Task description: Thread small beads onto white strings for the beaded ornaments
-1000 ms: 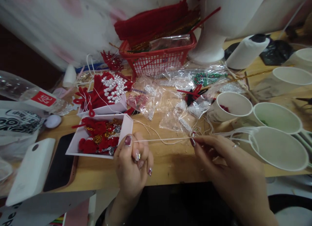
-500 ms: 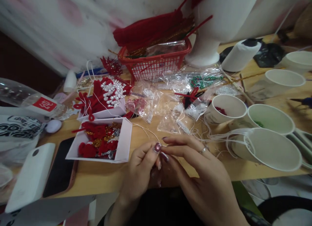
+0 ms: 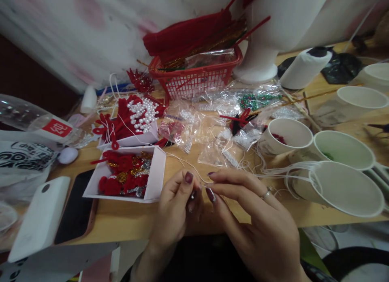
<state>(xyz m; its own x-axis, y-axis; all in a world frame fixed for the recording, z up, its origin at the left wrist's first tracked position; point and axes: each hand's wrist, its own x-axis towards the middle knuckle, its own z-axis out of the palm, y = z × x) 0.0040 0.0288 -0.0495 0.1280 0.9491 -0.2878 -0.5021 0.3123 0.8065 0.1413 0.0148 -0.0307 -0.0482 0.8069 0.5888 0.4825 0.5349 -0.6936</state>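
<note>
A thin white cord runs from beside the white box across the wood and curves in to my fingertips. My left hand is closed, thumb pressed against the fingers; a tiny shiny bit shows below the thumb, too small to name. My right hand, with a ring on one finger, pinches the cord between thumb and forefinger, just right of my left fingertips. Left of the hands is the white box of red and gold ornaments. Small clear bags of beads lie beyond my fingers.
Several paper cups crowd the right side, one with white cords over its rim. A red basket stands at the back beside a white spool. A phone, white power bank and plastic bottle lie left.
My two hands have drawn slightly apart, leaving a small gap between the fingertips. The left thumb has lifted a little and the right hand has shifted right.
</note>
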